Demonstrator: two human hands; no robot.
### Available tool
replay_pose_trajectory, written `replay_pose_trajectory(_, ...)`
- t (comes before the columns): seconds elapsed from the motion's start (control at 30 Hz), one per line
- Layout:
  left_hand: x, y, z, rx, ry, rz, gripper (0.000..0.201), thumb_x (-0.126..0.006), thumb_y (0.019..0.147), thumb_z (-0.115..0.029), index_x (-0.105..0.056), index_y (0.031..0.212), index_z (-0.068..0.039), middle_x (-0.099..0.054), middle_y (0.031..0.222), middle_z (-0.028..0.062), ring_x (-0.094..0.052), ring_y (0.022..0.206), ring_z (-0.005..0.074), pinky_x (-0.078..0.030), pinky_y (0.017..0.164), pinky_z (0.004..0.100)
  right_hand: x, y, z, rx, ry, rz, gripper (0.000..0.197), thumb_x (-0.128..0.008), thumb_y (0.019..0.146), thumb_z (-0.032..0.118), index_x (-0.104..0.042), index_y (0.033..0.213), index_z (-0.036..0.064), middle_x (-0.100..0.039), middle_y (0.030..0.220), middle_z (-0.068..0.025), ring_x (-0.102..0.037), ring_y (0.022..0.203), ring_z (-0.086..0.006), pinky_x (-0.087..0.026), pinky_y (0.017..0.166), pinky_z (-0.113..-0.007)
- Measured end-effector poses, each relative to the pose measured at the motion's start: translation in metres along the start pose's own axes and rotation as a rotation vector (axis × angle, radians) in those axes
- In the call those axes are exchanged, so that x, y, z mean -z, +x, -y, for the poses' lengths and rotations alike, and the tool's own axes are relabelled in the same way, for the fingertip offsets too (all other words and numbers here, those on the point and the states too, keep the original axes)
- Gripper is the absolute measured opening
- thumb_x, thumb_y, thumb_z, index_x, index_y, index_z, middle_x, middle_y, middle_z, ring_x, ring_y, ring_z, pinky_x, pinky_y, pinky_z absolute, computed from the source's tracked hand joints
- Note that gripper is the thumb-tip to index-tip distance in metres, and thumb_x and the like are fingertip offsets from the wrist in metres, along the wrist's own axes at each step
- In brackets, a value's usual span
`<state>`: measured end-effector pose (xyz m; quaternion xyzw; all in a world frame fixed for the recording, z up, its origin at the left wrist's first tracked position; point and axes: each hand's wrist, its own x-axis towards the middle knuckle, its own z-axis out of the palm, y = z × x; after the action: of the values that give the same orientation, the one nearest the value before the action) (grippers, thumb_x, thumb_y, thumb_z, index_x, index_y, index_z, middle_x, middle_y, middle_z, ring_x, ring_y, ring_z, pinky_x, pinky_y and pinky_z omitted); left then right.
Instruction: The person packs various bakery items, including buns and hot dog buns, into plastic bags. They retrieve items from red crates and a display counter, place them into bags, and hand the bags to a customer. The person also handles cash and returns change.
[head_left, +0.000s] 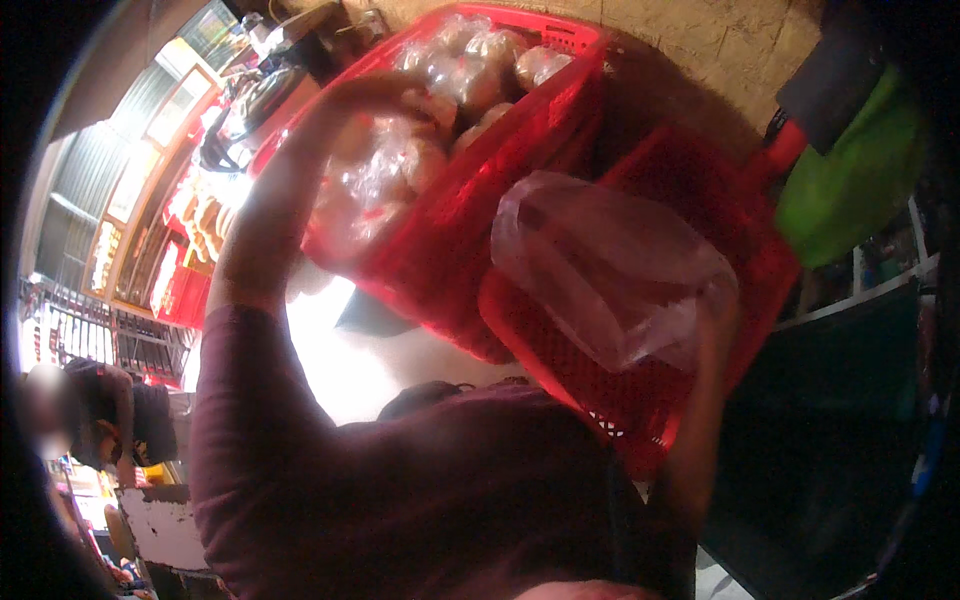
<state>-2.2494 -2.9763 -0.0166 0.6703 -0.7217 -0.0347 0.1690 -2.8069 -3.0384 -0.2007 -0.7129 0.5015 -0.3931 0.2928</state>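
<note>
Hands: left hand point(408, 98) at bagged goods point(375, 185) in the filled crate point(450, 250), grip cannot be told; right hand point(714, 308) gripping clear bag point(610, 260).
Bag: right of filled crate, over second red crate point(540, 325).
Surface point(345, 370): pale, brightly lit, filled crate's near side.
Wall point(700, 50): tan board, beyond filled crate.
Room: person point(130, 415), well left of filled crate.

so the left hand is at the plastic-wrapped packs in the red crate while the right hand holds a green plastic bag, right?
Not green: the head view shows a see-through plastic bag in the right hand. The left hand is indeed at the plastic-wrapped packs in the red crate.
</note>
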Motion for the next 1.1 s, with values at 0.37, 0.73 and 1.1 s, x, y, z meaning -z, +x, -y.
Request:
replay_pose_trajectory(0.37, -0.051, 0.105, 0.078, 0.085, 0.264, -0.008, 0.077, -0.068, 0.076, -0.049, -0.039, 0.131, -0.004, -0.060, 0.113, 0.0240, -0.059, 0.105, 0.0375, -0.047, 0.089, 0.0462, -0.008, -0.007, -0.029, 0.019, -0.005, 0.000, 0.032, -0.058, 0.085, 0.009, -0.059, 0.116, 0.0003, -0.060, 0.119, -0.0165, -0.056, 0.111, -0.0286, -0.043, 0.096, -0.036)
replay_pose_trajectory(0.73, 0.027, 0.112, -0.070, -0.066, 0.285, -0.464, 0.020, -0.069, 0.072, -0.026, -0.059, 0.071, -0.009, -0.063, 0.075, 0.0139, -0.060, 0.068, 0.0344, -0.048, 0.063, 0.0448, -0.004, -0.007, -0.011, -0.055, 0.231, 0.249, 0.037, -0.061, 0.085, 0.012, -0.057, 0.119, -0.0029, -0.060, 0.120, -0.0137, -0.056, 0.112, -0.0260, -0.043, 0.097, -0.034)
replay_pose_trajectory(1.1, 0.031, 0.011, -0.289, -0.436, -0.167, -0.282, 0.012, -0.069, 0.078, -0.011, -0.063, 0.084, -0.003, -0.063, 0.080, 0.0078, -0.061, 0.077, 0.0167, -0.049, 0.071, 0.0325, -0.020, -0.006, 0.056, -0.293, 1.803, 0.811, 0.066, -0.047, 0.093, 0.054, -0.040, 0.137, 0.0049, -0.049, 0.134, -0.0107, -0.047, 0.122, -0.0239, -0.036, 0.106, -0.040)
